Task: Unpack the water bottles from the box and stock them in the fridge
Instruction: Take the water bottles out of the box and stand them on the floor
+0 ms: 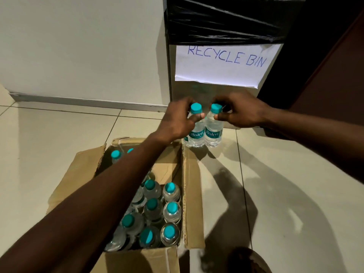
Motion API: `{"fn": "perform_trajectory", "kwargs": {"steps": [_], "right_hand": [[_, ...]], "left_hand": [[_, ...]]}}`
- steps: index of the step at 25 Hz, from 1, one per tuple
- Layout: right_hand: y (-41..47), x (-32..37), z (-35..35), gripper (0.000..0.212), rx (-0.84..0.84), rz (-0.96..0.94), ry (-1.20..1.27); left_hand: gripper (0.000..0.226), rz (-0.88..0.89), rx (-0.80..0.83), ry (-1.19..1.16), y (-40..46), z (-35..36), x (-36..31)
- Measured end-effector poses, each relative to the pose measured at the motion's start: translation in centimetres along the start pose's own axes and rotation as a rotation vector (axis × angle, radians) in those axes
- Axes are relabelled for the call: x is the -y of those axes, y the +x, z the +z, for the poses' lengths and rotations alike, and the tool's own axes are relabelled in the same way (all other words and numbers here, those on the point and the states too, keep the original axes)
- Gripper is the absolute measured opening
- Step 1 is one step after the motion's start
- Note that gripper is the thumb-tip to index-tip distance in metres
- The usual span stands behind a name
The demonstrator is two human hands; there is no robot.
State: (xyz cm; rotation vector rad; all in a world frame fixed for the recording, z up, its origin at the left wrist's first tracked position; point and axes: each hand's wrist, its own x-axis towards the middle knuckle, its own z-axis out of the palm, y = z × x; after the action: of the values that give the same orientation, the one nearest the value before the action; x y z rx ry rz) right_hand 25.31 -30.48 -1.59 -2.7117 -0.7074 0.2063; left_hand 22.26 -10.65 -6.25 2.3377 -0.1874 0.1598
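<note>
Our left hand and right hand each pinched a bottle at twelve o'clock of the box; most bottles remained inside, none fridged.

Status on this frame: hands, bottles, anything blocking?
Left hand grips one bottle, right hand another; both on floor by recycle bin. Box still part full. Nothing blocking.

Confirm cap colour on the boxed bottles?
Teal screw caps on the clear plastic bottles in the cardboard box; head view.
</note>
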Motion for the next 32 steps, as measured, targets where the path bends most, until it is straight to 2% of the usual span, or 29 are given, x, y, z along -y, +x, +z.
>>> {"fn": "perform_trajectory", "kwargs": {"steps": [4,8,11,22,26,32], "right_hand": [[0.9,-3.4,5.4,0.035,-0.014,0.099,0.002],[2.8,-3.7,9.8,0.042,-0.041,0.155,0.024],[3.9,-3.8,11.4,0.039,-0.044,0.165,0.012],[4.3,-4.2,14.0,0.045,-0.067,0.130,0.005],[3.7,-4.7,14.3,0.052,-0.026,0.140,0.003],[3.8,-4.2,13.5,0.062,-0.068,0.182,-0.047]], "left_hand": [[0.039,-0.059,0.171,0.159,1.1,5.1,1.8],[0.046,-0.124,0.237,0.340,0.8,7.9,4.0],[0.050,-0.186,0.248,0.359,0.8,8.3,5.9],[0.054,-0.191,0.242,0.373,1.9,8.9,6.6],[0.055,-0.218,0.230,0.366,1.8,9.3,6.4],[0.055,-0.218,0.209,0.397,1.2,9.0,7.1]]}}
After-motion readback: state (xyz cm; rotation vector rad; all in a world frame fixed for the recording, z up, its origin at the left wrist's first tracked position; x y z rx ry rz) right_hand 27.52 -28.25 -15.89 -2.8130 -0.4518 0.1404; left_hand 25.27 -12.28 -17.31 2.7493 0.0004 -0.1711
